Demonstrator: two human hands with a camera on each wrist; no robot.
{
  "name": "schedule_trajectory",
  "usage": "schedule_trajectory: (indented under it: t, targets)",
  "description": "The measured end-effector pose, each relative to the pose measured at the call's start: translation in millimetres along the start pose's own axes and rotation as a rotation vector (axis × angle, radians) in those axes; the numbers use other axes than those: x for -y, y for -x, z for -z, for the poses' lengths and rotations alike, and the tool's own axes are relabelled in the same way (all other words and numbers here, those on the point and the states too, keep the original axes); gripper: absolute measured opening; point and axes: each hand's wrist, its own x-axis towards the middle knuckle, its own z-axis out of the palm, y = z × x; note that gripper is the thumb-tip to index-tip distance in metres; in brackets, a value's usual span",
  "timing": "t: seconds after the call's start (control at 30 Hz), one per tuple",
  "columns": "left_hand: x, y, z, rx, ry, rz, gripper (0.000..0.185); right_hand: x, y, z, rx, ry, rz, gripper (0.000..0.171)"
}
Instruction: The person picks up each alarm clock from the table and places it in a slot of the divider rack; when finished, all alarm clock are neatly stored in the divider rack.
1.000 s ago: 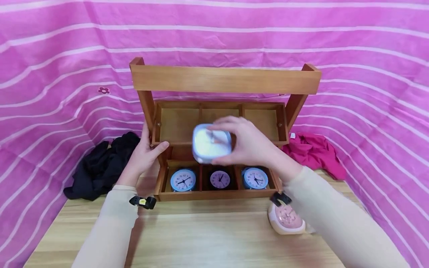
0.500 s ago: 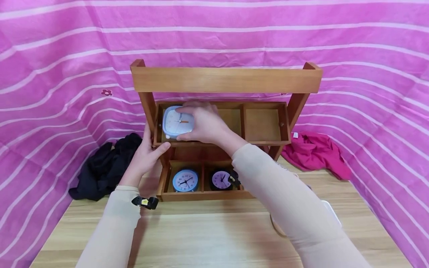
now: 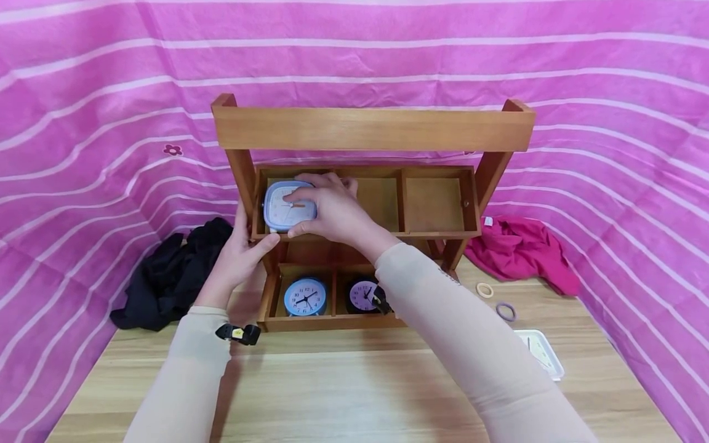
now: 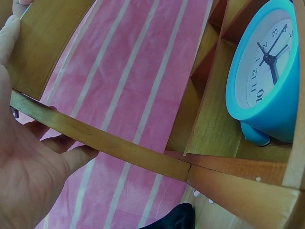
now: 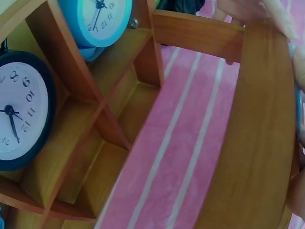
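My right hand (image 3: 327,209) curls round the square pale-blue clock (image 3: 288,206), sitting at nine o'clock from my palm in the wooden rack's (image 3: 371,129) upper left compartment; my left hand (image 3: 240,246) grips the rack's left post

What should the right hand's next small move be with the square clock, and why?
Probably let go and draw back. The right hand grips the square clock, which already sits in the upper left compartment of the wooden rack, apparently resting on its floor. The left hand holds the rack's left post, steadying it, so release looks safe.
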Motion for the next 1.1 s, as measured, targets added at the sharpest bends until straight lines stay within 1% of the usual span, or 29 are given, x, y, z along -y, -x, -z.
schedule_trajectory:
  t: [0.23, 0.4, 0.5, 0.67, 0.77, 0.87, 0.93, 1.1]
  targets:
    - [0.9, 0.5, -0.7, 0.004, 0.013, 0.000, 0.103, -0.3, 3.6, -2.4, 0.002, -0.029, 0.000, 0.061]
    - [2.5, -0.3, -0.9, -0.002, 0.017, -0.007, 0.102, -2.6, 9.0, -2.8, -0.031, -0.011, 0.032, 0.072]
    - [3.7, 0.0, -1.2, -0.005, 0.023, -0.003, 0.102, -5.5, 18.7, -1.3, -0.062, -0.012, 0.054, 0.080]
    - [2.5, 0.4, -2.6, -0.008, 0.018, 0.012, 0.102, -17.5, 47.6, 10.0, -0.122, -0.034, 0.066, 0.082]
    - [0.3, -1.5, -3.1, -0.014, 0.003, 0.006, 0.103, -28.8, 70.9, 17.5, -0.166, -0.044, 0.062, 0.081]
    - [-1.2, -2.5, -3.0, -0.016, -0.006, 0.000, 0.103, -40.6, 96.8, 22.2, -0.201, -0.045, 0.063, 0.084]
    - [-1.8, -2.6, -2.8, -0.015, -0.002, -0.001, 0.103, -47.9, 113.6, 23.7, -0.212, -0.031, 0.058, 0.087]
    - [-2.2, 0.4, -2.4, -0.021, 0.005, 0.008, 0.102, -61.5, 148.6, 23.6, -0.208, -0.015, 0.008, 0.092]
